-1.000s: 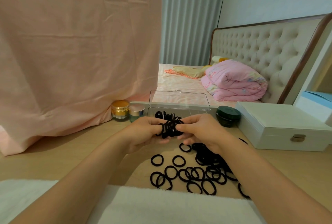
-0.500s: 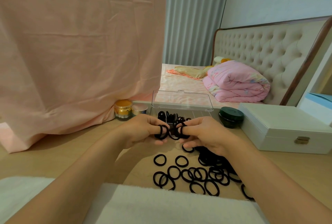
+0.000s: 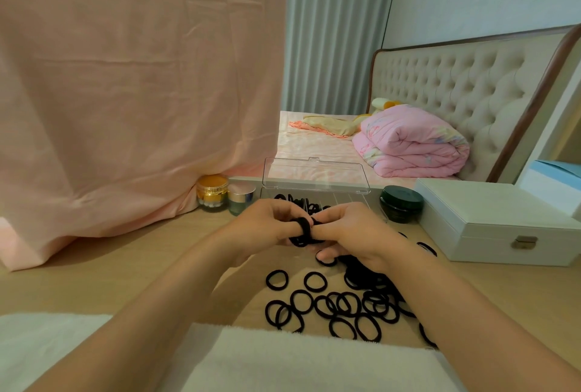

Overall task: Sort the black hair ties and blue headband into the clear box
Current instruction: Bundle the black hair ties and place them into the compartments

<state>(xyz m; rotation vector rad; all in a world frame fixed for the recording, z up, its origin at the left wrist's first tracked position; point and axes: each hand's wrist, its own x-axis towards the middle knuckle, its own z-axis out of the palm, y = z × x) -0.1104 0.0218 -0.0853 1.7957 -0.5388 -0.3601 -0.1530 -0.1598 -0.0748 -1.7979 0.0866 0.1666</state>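
Pale wooden table (image 3: 125,266) is carrying loose black hair ties (image 3: 341,303) at near right, some disappearing under the right forearm (image 3: 456,313). Above them the left hand (image 3: 267,223) and right hand (image 3: 352,231) are meeting, each grip curling tight around one bunch of ties (image 3: 302,229). Behind them the clear box (image 3: 314,176) is standing open, its contents half hidden by knuckles.

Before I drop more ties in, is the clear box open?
Open: the lid stands raised behind the box, with ties showing inside.
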